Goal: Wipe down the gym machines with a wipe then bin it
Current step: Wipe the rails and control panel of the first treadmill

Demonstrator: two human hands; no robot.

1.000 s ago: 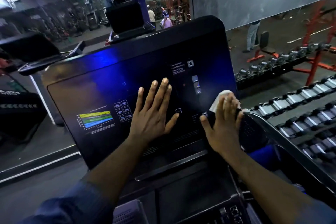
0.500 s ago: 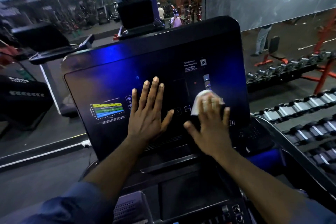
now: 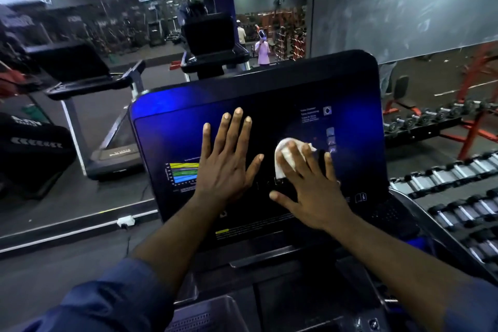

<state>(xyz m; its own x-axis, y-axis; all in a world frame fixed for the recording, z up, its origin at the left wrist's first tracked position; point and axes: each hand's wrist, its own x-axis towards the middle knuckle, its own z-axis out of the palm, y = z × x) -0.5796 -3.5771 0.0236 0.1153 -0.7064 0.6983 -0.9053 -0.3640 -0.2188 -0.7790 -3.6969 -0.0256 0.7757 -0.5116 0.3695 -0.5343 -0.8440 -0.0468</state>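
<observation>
Wipe (image 3: 283, 150) pressed flat on glossy dark console (image 3: 353, 170); dumbbell racks (image 3: 447, 178) alongside.

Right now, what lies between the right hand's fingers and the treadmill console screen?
The white wipe, pressed flat under the right hand against the console screen; the head view shows it.

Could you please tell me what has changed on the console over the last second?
The right hand slid the wipe leftward, from the right edge of the screen toward its middle, ending close to the left hand. It pressed the wipe flat throughout; nothing was taken hold of or let go. The left hand stayed spread flat on the screen.
</observation>
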